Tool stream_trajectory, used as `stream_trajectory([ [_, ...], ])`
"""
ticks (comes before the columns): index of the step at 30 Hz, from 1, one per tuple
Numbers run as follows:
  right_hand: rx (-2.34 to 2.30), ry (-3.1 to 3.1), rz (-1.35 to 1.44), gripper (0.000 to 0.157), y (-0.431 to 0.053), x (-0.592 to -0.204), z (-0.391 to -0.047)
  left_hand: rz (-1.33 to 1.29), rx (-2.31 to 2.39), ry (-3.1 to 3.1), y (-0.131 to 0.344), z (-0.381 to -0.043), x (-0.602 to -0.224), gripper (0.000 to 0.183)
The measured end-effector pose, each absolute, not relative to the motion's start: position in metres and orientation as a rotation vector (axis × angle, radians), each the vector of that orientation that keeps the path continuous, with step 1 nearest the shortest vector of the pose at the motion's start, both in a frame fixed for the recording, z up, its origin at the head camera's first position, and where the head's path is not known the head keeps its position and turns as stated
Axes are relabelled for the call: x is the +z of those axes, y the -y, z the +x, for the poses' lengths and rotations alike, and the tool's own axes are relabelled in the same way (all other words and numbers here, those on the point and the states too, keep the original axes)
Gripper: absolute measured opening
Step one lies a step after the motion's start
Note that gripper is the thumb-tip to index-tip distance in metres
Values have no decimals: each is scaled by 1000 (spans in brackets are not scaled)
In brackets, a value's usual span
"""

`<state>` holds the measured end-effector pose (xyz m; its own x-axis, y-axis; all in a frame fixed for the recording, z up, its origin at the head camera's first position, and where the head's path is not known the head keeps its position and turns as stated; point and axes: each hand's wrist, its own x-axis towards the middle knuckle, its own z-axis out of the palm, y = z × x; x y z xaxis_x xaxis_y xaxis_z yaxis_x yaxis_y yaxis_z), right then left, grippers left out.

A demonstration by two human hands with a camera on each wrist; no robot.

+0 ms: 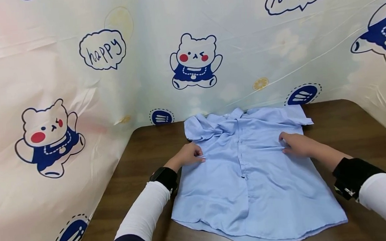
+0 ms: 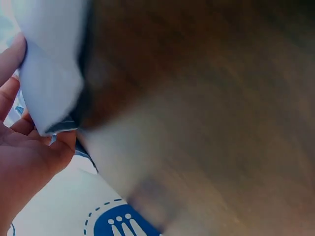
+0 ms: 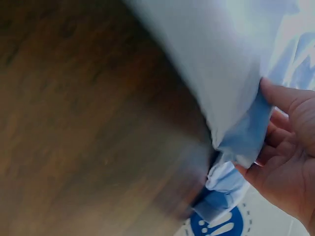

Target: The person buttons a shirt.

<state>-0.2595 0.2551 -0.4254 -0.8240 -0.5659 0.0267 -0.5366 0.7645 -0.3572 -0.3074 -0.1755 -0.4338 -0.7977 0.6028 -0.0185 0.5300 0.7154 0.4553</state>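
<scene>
A light blue short-sleeved shirt (image 1: 267, 189) lies spread out on the brown table, with its collar at the far side and its hem toward me. My left hand (image 1: 189, 154) bends its fingers over the shirt's left side, below the bunched left sleeve (image 1: 198, 127), and pinches the cloth. My right hand (image 1: 297, 144) grips the fabric near the opposite side, below the right sleeve (image 1: 293, 115). Lifted cloth shows at the fingers of the left hand (image 2: 29, 157) in the left wrist view. In the right wrist view, folded fabric lies against the right hand (image 3: 290, 152).
The wooden table (image 1: 127, 187) extends past the shirt on both sides. Behind it hangs a pale curtain (image 1: 149, 64) printed with bears and "happy" bubbles. Black wrist bands (image 1: 165, 178) sit on both forearms over white sleeves.
</scene>
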Motion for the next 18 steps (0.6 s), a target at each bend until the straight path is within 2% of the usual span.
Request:
stream_trajectory([
  [3, -567, -2917, -974, 9, -263, -430, -261, 961, 722, -2774, 175, -305, -431, 22],
  [8, -526, -2977, -886, 9, -267, -411, -253, 988, 722, -2855, 171, -300, -418, 29],
  [14, -467, -2997, -932, 16, -271, -388, -245, 908, 489, -2987, 170, -292, -399, 22],
  [18, -380, -2959, -931, 15, -271, -375, -240, 921, 395, -2981, 173, -290, -389, 19],
])
